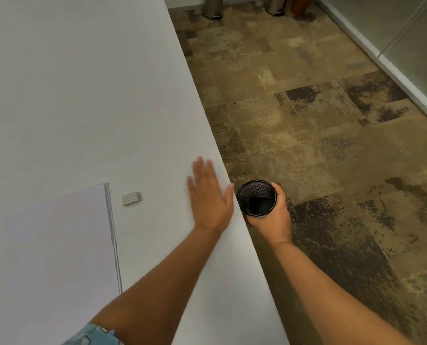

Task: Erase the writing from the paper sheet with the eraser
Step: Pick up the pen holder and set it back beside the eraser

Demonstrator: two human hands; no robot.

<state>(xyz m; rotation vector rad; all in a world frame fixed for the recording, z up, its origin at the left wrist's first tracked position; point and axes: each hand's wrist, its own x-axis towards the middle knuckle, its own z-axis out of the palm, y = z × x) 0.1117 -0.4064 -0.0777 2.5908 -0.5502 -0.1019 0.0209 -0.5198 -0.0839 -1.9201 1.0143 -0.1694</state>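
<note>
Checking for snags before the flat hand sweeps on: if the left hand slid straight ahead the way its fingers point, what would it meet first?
Nothing, as far as the picture shows. The left hand points up along the white table, which looks bare ahead. The small ribbed grey eraser and stack of white paper sheets lie off to its left.

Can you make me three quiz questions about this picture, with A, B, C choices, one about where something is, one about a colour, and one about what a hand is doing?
1. Where does the eraser lie?
A. On the table, just right of the paper stack
B. In the cup
C. On the floor

2. What colour is the mesh cup?
A. White
B. Red
C. Black

3. What is the right hand doing?
A. Lying flat
B. Holding the cup
C. Pinching paper

Answers: 1 A, it sits on the white top beside the sheets. 2 C, its mesh is dark black. 3 B, its fingers wrap the cup past the table edge, while the left hand is spread flat.
</note>
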